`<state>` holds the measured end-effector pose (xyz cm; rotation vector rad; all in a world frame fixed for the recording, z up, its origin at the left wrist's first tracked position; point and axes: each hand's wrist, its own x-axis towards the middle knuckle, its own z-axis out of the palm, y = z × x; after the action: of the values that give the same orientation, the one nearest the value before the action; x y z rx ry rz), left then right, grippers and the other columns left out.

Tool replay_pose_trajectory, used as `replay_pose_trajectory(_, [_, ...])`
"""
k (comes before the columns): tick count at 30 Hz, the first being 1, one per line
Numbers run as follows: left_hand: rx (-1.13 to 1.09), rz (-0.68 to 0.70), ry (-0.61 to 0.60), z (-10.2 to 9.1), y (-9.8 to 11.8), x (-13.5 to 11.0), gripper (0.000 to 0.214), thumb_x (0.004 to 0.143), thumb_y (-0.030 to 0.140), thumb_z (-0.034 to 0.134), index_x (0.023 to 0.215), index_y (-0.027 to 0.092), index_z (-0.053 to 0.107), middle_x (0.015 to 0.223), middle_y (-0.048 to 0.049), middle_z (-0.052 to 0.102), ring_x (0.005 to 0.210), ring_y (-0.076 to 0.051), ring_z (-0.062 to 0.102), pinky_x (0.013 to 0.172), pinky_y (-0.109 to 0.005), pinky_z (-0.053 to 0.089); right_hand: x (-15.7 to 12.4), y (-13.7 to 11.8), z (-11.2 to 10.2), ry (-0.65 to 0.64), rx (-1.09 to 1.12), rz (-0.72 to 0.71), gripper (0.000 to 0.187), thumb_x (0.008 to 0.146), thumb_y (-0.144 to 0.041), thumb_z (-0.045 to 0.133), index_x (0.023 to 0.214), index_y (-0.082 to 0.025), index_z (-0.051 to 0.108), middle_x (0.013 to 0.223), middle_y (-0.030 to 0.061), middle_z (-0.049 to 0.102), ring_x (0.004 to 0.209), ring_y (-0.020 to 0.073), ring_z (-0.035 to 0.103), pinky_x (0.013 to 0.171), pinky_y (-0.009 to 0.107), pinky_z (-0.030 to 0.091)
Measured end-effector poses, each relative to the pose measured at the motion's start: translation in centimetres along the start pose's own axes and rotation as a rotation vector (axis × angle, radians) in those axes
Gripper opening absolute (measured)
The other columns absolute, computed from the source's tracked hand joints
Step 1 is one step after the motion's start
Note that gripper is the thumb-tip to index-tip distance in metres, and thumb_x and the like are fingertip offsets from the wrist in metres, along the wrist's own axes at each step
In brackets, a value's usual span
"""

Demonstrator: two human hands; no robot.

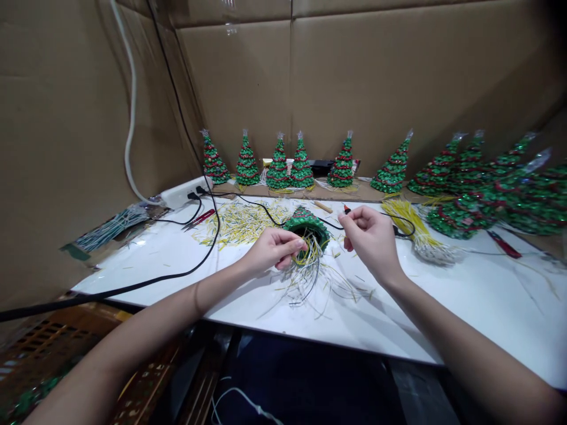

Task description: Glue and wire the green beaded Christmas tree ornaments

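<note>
A small green Christmas tree point(292, 222) lies on its side on the white table, its hollow base facing me. Yellow and white wires point(312, 251) spill from that opening, along with a dark one. My left hand point(281, 248) is at the left edge of the base, thumb and fingers pinched together on some of the wires. To the right of the tree, my right hand point(370, 239) is raised with its fingers closed. A small black-and-orange piece point(346, 209) sticks up at its fingertips; its kind is unclear, and the rest is hidden by the hand.
Decorated trees point(341, 168) stand along the cardboard wall, several clustered at right. Wire clippings point(248, 221) cover the left middle. Red-handled snips point(201, 217), a power strip point(183, 193), a black cable point(177, 275), a yellow-white wire bundle point(420, 236) and a red-handled tool point(505, 245) surround the work.
</note>
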<state>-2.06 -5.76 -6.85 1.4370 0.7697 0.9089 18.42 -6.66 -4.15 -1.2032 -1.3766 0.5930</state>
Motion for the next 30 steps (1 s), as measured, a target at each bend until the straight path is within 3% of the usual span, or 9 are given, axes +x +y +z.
replay_pose_trajectory(3, [0.005, 0.000, -0.006, 0.0, 0.1, 0.0, 0.028, 0.078, 0.036, 0.067, 0.077, 0.008, 0.068, 0.056, 0.0029, 0.053, 0.032, 0.000, 0.040, 0.033, -0.014, 0.022, -0.1, -0.1, 0.1, -0.030, 0.014, -0.039, 0.027, 0.081, -0.035, 0.064, 0.065, -0.018, 0.051, 0.042, -0.0069, 0.045, 0.033, 0.0060, 0.041, 0.033, 0.019, 0.028])
replay_pose_trajectory(7, [0.003, 0.025, -0.004, 0.1, 0.6, -0.1, 0.029, 0.077, 0.037, 0.068, 0.077, 0.008, 0.068, 0.055, 0.0028, 0.054, 0.032, 0.000, 0.041, 0.033, -0.014, 0.022, -0.9, -0.7, 0.5, -0.293, 0.191, -0.062, 0.027, 0.078, -0.039, 0.067, 0.068, -0.017, 0.057, 0.040, -0.0079, 0.043, 0.032, 0.0049, 0.036, 0.032, 0.018, 0.025])
replay_pose_trajectory(11, [0.011, 0.042, 0.012, 0.3, 1.0, -0.2, 0.031, 0.077, 0.038, 0.068, 0.073, 0.008, 0.067, 0.045, 0.0052, 0.050, 0.031, 0.000, 0.038, 0.034, -0.014, 0.023, -1.7, -1.2, 0.8, -0.538, 0.325, 0.033, 0.026, 0.069, -0.037, 0.076, 0.065, -0.015, 0.063, 0.049, -0.0022, 0.058, 0.038, 0.0076, 0.049, 0.032, 0.018, 0.034])
replay_pose_trajectory(15, [0.012, 0.052, 0.008, 0.4, 1.1, -0.2, 0.033, 0.076, 0.041, 0.068, 0.070, 0.009, 0.065, 0.039, 0.0056, 0.049, 0.031, -0.002, 0.040, 0.034, -0.013, 0.028, -1.8, -1.0, 0.9, -0.665, 0.343, 0.073, 0.018, 0.071, -0.032, 0.075, 0.077, -0.015, 0.070, 0.060, 0.0016, 0.067, 0.050, 0.0125, 0.062, 0.042, 0.021, 0.049])
replay_pose_trajectory(19, [0.018, 0.040, 0.010, 0.3, 1.0, -0.3, 0.035, 0.076, 0.044, 0.068, 0.074, 0.009, 0.066, 0.041, 0.0038, 0.053, 0.032, -0.004, 0.046, 0.035, -0.014, 0.033, -1.7, -0.5, 0.9, -0.651, 0.286, -0.028, 0.019, 0.079, -0.032, 0.066, 0.086, -0.015, 0.069, 0.070, 0.0039, 0.069, 0.058, 0.0155, 0.066, 0.049, 0.025, 0.053])
replay_pose_trajectory(24, [-0.024, -0.008, -0.024, 0.3, 0.7, -0.4, 0.035, 0.078, 0.043, 0.066, 0.081, 0.009, 0.067, 0.039, 0.0023, 0.055, 0.031, -0.006, 0.048, 0.034, -0.014, 0.035, -1.9, -0.4, 1.0, -0.498, 0.045, -0.292, 0.015, 0.083, -0.027, 0.061, 0.094, -0.017, 0.058, 0.071, 0.0017, 0.067, 0.057, 0.0134, 0.064, 0.052, 0.024, 0.052])
replay_pose_trajectory(27, [-0.047, -0.033, -0.057, 0.3, 0.6, -0.4, 0.032, 0.079, 0.041, 0.065, 0.079, 0.009, 0.067, 0.051, -0.0009, 0.063, 0.034, -0.006, 0.052, 0.034, -0.014, 0.037, -2.1, -0.3, 1.0, -0.421, -0.128, -0.448, 0.008, 0.085, -0.024, 0.059, 0.089, -0.018, 0.057, 0.068, 0.0007, 0.065, 0.055, 0.0115, 0.060, 0.051, 0.022, 0.050])
replay_pose_trajectory(30, [-0.062, -0.039, -0.056, 0.3, 0.5, -0.3, 0.030, 0.078, 0.039, 0.066, 0.079, 0.009, 0.067, 0.065, -0.0038, 0.068, 0.036, -0.004, 0.052, 0.034, -0.015, 0.037, -2.1, -0.1, 1.1, -0.414, -0.155, -0.486, 0.006, 0.085, -0.023, 0.059, 0.087, -0.017, 0.058, 0.068, 0.0006, 0.066, 0.056, 0.0109, 0.061, 0.053, 0.021, 0.051])
